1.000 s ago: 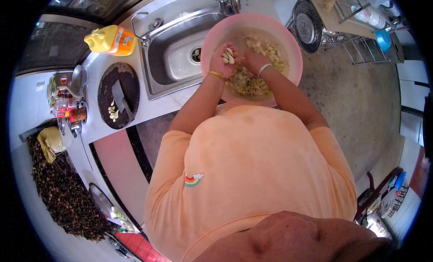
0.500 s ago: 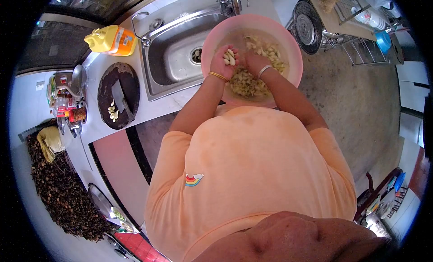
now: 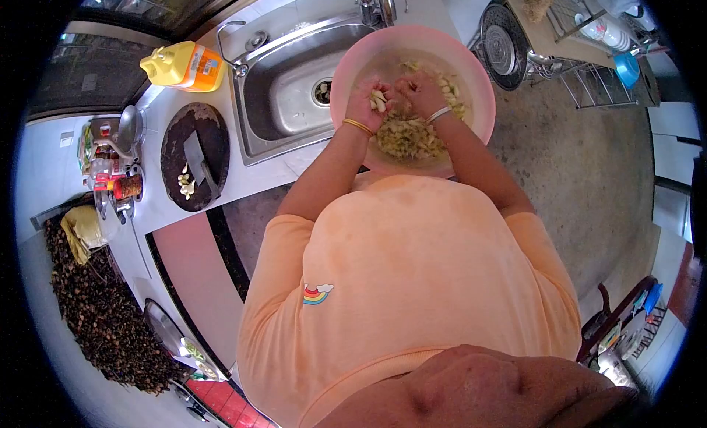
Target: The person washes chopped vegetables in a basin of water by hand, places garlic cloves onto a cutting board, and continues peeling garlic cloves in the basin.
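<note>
A large pink basin point(image 3: 486, 97) of water holds many pale garlic cloves point(image 3: 451, 86) and a pile of yellowish peelings or scraps point(image 3: 409, 139). My left hand point(image 3: 364, 108), with yellow bangles at the wrist, is cupped palm up over the basin's left side. Several peeled cloves point(image 3: 378, 100) lie in its curled fingers. Close beside it, in the middle of the basin, is my right hand point(image 3: 422, 97), a pale bracelet at its wrist. Its fingers are curled together toward the left hand; what they hold, if anything, is hidden.
Left of the basin is a steel sink point(image 3: 291, 78). A dark round chopping board point(image 3: 173, 137) carries a cleaver point(image 3: 195, 152) and a few garlic pieces point(image 3: 185, 185). A yellow jug point(image 3: 184, 66) stands behind the board. Dish racks point(image 3: 589, 78) are at the right.
My right hand has risen from among the cloves, its fingers curling nearer to my left hand. The left hand has tilted and closed somewhat around its cloves.
</note>
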The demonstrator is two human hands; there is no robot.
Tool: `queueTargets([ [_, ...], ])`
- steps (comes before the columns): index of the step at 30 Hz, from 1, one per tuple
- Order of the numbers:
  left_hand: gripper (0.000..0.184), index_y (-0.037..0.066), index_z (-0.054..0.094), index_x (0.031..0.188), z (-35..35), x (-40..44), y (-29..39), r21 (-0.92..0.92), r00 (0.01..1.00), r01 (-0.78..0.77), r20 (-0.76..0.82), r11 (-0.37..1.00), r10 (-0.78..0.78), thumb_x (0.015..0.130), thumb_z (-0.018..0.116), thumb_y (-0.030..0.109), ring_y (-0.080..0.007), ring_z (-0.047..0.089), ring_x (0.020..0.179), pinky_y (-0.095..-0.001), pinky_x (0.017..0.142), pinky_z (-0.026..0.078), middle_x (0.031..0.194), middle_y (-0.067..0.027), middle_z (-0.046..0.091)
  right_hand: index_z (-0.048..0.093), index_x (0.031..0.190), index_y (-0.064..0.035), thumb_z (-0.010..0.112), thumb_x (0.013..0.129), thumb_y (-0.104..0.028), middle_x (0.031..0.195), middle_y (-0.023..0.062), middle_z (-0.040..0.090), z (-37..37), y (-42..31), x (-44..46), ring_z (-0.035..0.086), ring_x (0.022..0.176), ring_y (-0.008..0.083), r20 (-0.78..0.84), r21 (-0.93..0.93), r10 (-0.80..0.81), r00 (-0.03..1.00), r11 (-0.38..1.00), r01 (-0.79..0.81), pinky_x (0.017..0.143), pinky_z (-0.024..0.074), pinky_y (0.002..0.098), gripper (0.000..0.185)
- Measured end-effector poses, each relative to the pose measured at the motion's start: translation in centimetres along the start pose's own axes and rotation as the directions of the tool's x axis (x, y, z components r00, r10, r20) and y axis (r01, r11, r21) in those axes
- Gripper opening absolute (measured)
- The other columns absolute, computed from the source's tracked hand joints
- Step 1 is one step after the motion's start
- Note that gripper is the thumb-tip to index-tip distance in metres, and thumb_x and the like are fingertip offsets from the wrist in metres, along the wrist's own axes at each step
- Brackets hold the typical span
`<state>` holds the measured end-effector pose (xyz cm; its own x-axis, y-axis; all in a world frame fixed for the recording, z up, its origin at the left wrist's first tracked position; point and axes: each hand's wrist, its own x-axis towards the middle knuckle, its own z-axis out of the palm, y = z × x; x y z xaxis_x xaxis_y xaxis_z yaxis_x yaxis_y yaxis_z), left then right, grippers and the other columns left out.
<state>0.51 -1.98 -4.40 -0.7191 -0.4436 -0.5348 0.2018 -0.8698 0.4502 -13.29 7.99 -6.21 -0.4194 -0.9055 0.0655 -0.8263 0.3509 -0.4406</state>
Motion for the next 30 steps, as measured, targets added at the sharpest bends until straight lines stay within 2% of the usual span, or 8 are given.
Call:
queueTargets([
  [2, 0.015, 0.01, 0.051, 0.089, 0.0, 0.1, 0.0, 0.011, 1.0, -0.01, 0.017, 1.0, 0.01, 0.082, 0.058, 0.021, -0.0184, 0.053, 0.064, -0.0299, 0.052, 0.044, 0.078, -0.0065, 0.055, 0.065, 0.1, -0.0081, 0.053, 0.086, -0.032, 0.097, 0.0141, 0.061, 0.2, 0.7, 0.3, 0.06, 0.084, 0.023, 0.014, 0.612, 0.125, 0.992, 0.784, -0.107, 0.073, 0.0478, 0.0339, 0.03],
  [3, 0.015, 0.01, 0.052, 0.09, -0.2, 0.4, 0.0, 0.082, 1.0, -0.007, 0.029, 0.997, 0.005, 0.083, 0.058, 0.022, -0.0182, 0.054, 0.064, -0.0299, 0.052, 0.044, 0.076, -0.0063, 0.055, 0.065, 0.1, -0.0081, 0.053, 0.086, -0.032, 0.097, 0.0141, 0.061, -0.2, 0.6, 0.3, 0.06, 0.084, 0.023, 0.015, 0.613, 0.125, 0.992, 0.783, -0.107, 0.073, 0.0478, 0.0339, 0.03],
  [5, 0.015, 0.011, 0.052, 0.09, -0.5, 0.8, -0.3, 0.156, 0.999, -0.001, 0.04, 0.988, -0.005, 0.083, 0.058, 0.022, -0.0179, 0.054, 0.064, -0.03, 0.051, 0.044, 0.075, -0.0061, 0.055, 0.065, 0.101, -0.0091, 0.054, 0.086, -0.034, 0.085, 0.0058, 0.062, -1.2, 0.5, 0.2, 0.058, 0.078, 0.0144, 0.287, 0.863, 0.185, 0.94, 0.375, -0.337, 0.07, 0.0473, 0.0293, 0.031],
  [8, 0.017, 0.008, 0.054, 0.092, 0.8, -0.2, -0.4, 0.268, 0.996, 0.03, -0.086, 0.963, -0.007, 0.084, 0.058, 0.022, -0.0173, 0.054, 0.061, -0.0297, 0.049, 0.045, 0.072, -0.0052, 0.055, 0.062, 0.102, -0.0071, 0.056, 0.086, -0.029, 0.083, 0.0012, 0.061, -1.3, 0.4, 0.1, 0.056, 0.075, 0.0102, 0.24, 0.901, 0.142, 0.96, 0.335, -0.275, 0.069, 0.0474, 0.0264, 0.027],
  [11, 0.01, 0.011, 0.054, 0.086, 1.6, -0.8, -0.3, 0.25, 0.997, 0.056, -0.06, 0.967, -0.042, 0.085, 0.058, 0.02, -0.015, 0.053, 0.059, -0.0267, 0.046, 0.041, 0.071, -0.0036, 0.056, 0.058, 0.1, -0.0044, 0.059, 0.085, -0.022, 0.081, 0.0028, 0.061, -1.0, 0.4, 0.1, 0.057, 0.074, 0.011, 0.186, 0.897, 0.054, 0.981, 0.397, -0.192, 0.068, 0.0482, 0.0258, 0.024],
  [17, 0.014, 0.009, 0.055, 0.089, 1.5, -0.7, -0.4, 0.312, 0.999, -0.031, 0.03, 0.95, 0.022, 0.081, 0.066, 0.016, -0.0126, 0.052, 0.056, -0.0254, 0.045, 0.041, 0.073, -0.003, 0.058, 0.056, 0.096, -0.0023, 0.059, 0.086, -0.02, 0.083, 0.0043, 0.062, -1.5, -0.6, 0.0, 0.059, 0.074, 0.012, 0.125, 0.891, 0.127, 0.984, 0.422, -0.168, 0.068, 0.0495, 0.0257, 0.021],
  [19, 0.015, 0.01, 0.056, 0.091, 1.4, -0.6, -0.4, 0.339, 0.99, -0.137, 0.087, 0.931, 0.114, 0.081, 0.065, 0.014, -0.0124, 0.054, 0.059, -0.025, 0.047, 0.042, 0.075, -0.0032, 0.059, 0.056, 0.096, -0.0022, 0.058, 0.086, -0.021, 0.083, 0.0046, 0.062, -1.2, -0.3, 0.1, 0.059, 0.074, 0.0119, 0.124, 0.891, 0.098, 0.987, 0.428, -0.154, 0.068, 0.0494, 0.0257, 0.021],
  [30, 0.016, 0.011, 0.055, 0.095, 1.8, -1.2, -0.2, 0.261, 0.996, -0.094, 0.035, 0.961, 0.088, 0.082, 0.064, 0.015, -0.012, 0.054, 0.066, -0.0261, 0.052, 0.044, 0.082, -0.0028, 0.059, 0.058, 0.092, -0.0028, 0.057, 0.087, -0.022, 0.082, 0.0038, 0.063, -2.1, -1.4, -0.5, 0.058, 0.068, 0.0104, 0.15, 0.895, 0.105, 0.983, 0.408, -0.181, 0.064, 0.0483, 0.0244, 0.019],
])
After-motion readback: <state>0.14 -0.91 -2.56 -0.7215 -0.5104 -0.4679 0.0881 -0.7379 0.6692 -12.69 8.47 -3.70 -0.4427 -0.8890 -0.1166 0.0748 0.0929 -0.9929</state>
